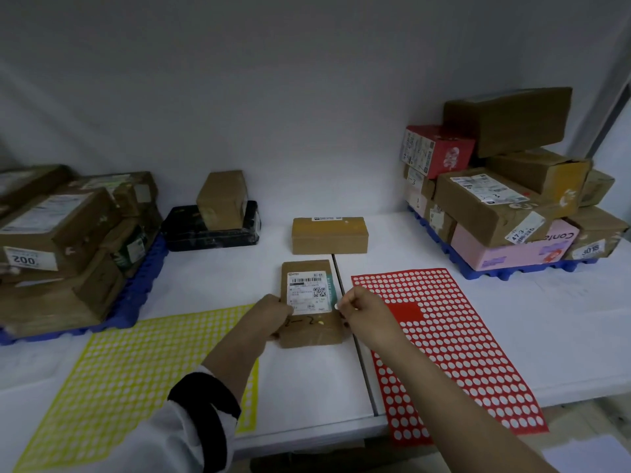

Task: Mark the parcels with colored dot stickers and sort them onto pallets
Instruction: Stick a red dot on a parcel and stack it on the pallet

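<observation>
Now, parcel (311,303): small brown box, label up, on the white worktop (307,387) between yellow sticker sheet (119,377) and red sticker sheet (454,343).
Left hand (273,315): fingers curled round the parcel's left edge.
Right hand (367,310): curled beside the right edge, apparently pinching a pale dot sticker (336,306); too small to be sure.
Risk: the dot could fold or cling to the hand; uneven pressing could slide the parcel over the seam (363,367).
Room: open worktop ahead up to a second parcel (330,235); left pallet (146,278) and right pallet (505,273) are stacked high, so additions could topple.
</observation>
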